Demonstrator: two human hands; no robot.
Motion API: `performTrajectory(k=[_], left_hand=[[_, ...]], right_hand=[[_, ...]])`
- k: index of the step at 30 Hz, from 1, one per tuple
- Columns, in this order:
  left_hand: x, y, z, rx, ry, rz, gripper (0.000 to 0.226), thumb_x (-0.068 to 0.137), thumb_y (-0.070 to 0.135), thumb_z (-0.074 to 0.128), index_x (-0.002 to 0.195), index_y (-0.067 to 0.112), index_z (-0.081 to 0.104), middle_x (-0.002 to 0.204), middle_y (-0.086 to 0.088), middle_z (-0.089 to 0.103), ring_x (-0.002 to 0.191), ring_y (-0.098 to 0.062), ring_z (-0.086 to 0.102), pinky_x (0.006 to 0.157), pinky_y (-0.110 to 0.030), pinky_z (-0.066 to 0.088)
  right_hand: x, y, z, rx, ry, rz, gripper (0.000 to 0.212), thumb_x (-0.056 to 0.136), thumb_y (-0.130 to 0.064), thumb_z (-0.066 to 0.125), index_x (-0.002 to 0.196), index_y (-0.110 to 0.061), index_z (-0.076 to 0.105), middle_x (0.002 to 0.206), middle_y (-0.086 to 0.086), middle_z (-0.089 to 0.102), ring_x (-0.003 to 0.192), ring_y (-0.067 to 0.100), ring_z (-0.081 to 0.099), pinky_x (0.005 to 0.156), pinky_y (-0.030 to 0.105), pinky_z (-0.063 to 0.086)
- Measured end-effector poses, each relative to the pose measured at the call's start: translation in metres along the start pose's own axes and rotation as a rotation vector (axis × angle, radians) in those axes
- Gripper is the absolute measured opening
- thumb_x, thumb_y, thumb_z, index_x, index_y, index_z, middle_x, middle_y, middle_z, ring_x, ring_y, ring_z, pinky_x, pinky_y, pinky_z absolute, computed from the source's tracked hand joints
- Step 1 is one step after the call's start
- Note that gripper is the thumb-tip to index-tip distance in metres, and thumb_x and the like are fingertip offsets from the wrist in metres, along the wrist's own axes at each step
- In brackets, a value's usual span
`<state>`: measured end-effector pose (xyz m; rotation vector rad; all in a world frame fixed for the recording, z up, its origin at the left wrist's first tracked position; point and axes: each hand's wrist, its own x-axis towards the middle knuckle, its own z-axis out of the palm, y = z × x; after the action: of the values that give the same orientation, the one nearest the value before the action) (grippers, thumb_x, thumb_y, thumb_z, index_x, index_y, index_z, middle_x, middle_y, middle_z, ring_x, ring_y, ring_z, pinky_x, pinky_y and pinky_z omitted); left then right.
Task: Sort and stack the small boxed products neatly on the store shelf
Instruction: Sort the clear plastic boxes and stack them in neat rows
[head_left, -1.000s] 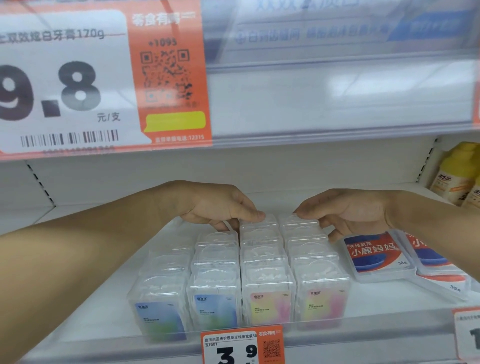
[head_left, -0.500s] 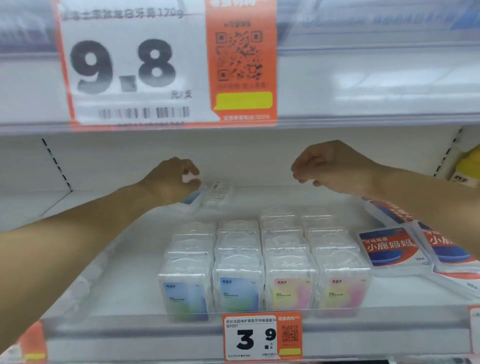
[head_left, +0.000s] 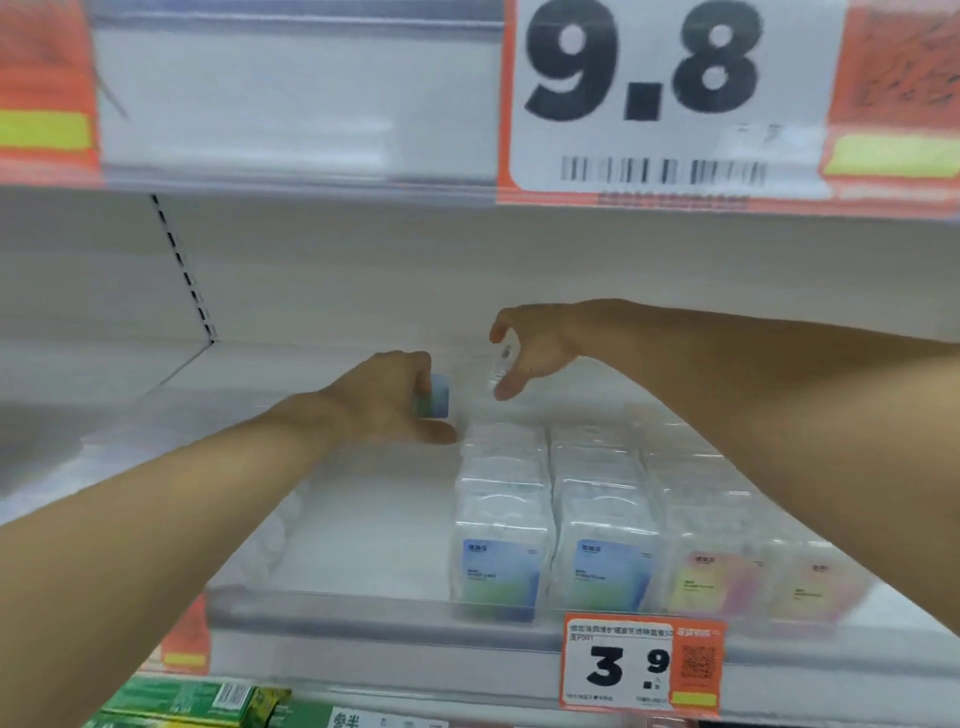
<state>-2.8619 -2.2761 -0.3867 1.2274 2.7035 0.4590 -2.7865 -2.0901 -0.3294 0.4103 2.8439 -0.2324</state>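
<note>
The white shelf (head_left: 363, 525) carries four front-to-back rows of clear boxes (head_left: 602, 519) at lower centre-right. Mid-frame, the left hand (head_left: 387, 397) grips one upright blue-labelled box (head_left: 435, 402); the right hand (head_left: 524, 345) pinches one upright clear box (head_left: 501, 358).

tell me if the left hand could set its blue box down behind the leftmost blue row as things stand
Probably yes. The left hand grips the blue box right at the back end of the leftmost blue row, and the shelf looks bare there.
</note>
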Motion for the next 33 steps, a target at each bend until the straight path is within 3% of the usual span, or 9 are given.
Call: performTrajectory(k=[3,6,8,13,17,20,26,29,33], left_hand=[[0.0,-0.003,-0.006,-0.135,-0.019,-0.099,0.058,0.069,0.063,0.073,0.105,0.022,0.055,0.101,0.006,0.056,0.09,-0.015,0.056,0.077,-0.028,0.046],[0.005,-0.007,-0.006,-0.163,0.054,-0.182,0.06,0.085,0.063,0.054,0.127,0.02,0.051,0.128,-0.002,0.055,0.107,-0.022,0.057,0.093,-0.032,0.046],[0.007,-0.007,-0.006,-0.101,-0.048,-0.206,0.069,0.084,0.06,0.059,0.136,0.017,0.046,0.135,-0.003,0.051,0.115,-0.024,0.054,0.097,-0.032,0.044],[0.003,0.009,-0.015,-0.023,-0.152,-0.205,0.065,0.079,0.055,0.07,0.122,0.008,0.057,0.118,-0.008,0.058,0.102,-0.025,0.059,0.091,-0.034,0.047],[0.002,0.016,-0.018,-0.205,-0.14,-0.214,0.063,0.071,0.035,0.085,0.116,0.004,0.055,0.109,-0.01,0.055,0.086,-0.025,0.063,0.082,-0.036,0.057],[0.002,0.017,-0.021,-0.4,-0.055,-0.234,0.065,0.063,0.017,0.091,0.113,0.008,0.05,0.111,-0.013,0.052,0.092,-0.033,0.065,0.074,-0.047,0.061],[-0.001,0.016,-0.028,-0.473,0.133,-0.104,0.044,0.076,0.015,0.081,0.115,0.013,0.061,0.104,-0.006,0.063,0.079,-0.019,0.065,0.067,-0.029,0.059],[-0.005,0.018,-0.03,-0.546,0.045,-0.113,0.029,0.082,0.008,0.074,0.11,0.008,0.065,0.104,-0.008,0.064,0.084,-0.02,0.064,0.076,-0.032,0.059],[-0.014,0.021,-0.03,-0.624,-0.142,-0.093,0.022,0.088,0.025,0.07,0.106,0.014,0.066,0.11,-0.004,0.063,0.1,-0.021,0.066,0.086,-0.036,0.058]], right_hand=[[0.014,-0.002,0.011,-0.157,-0.06,0.026,0.096,0.074,-0.05,0.079,0.15,-0.018,0.03,0.152,0.002,0.037,0.135,0.025,0.042,0.107,0.035,0.039],[0.014,-0.001,0.018,-0.269,0.041,-0.017,0.08,0.078,-0.046,0.077,0.143,-0.015,0.041,0.144,0.006,0.045,0.128,0.027,0.047,0.1,0.034,0.043],[0.009,0.001,0.013,-0.248,0.039,-0.044,0.072,0.083,-0.042,0.074,0.143,-0.015,0.044,0.143,0.005,0.046,0.127,0.026,0.048,0.101,0.034,0.044],[-0.014,0.016,-0.01,0.401,-0.13,-0.038,0.044,0.087,-0.016,0.073,0.128,-0.01,0.061,0.131,0.011,0.06,0.114,0.028,0.062,0.093,0.033,0.055],[-0.027,0.035,-0.014,0.747,-0.215,-0.006,0.023,0.093,-0.01,0.065,0.114,-0.001,0.066,0.106,0.018,0.064,0.077,0.026,0.065,0.094,0.049,0.055],[-0.03,0.043,-0.011,0.758,-0.203,0.014,0.028,0.096,-0.011,0.061,0.121,0.001,0.063,0.109,0.022,0.065,0.088,0.03,0.061,0.085,0.044,0.059],[-0.039,0.049,-0.009,0.597,-0.121,-0.014,0.027,0.101,-0.021,0.051,0.12,-0.007,0.065,0.111,0.012,0.07,0.094,0.026,0.067,0.079,0.037,0.061],[-0.043,0.046,-0.007,0.509,-0.043,-0.041,0.025,0.1,-0.02,0.051,0.115,-0.011,0.069,0.108,0.007,0.072,0.095,0.019,0.066,0.082,0.038,0.061],[-0.05,0.044,-0.005,0.572,-0.047,-0.09,0.026,0.098,-0.024,0.059,0.116,-0.008,0.068,0.112,0.006,0.07,0.1,0.021,0.066,0.085,0.04,0.06]])
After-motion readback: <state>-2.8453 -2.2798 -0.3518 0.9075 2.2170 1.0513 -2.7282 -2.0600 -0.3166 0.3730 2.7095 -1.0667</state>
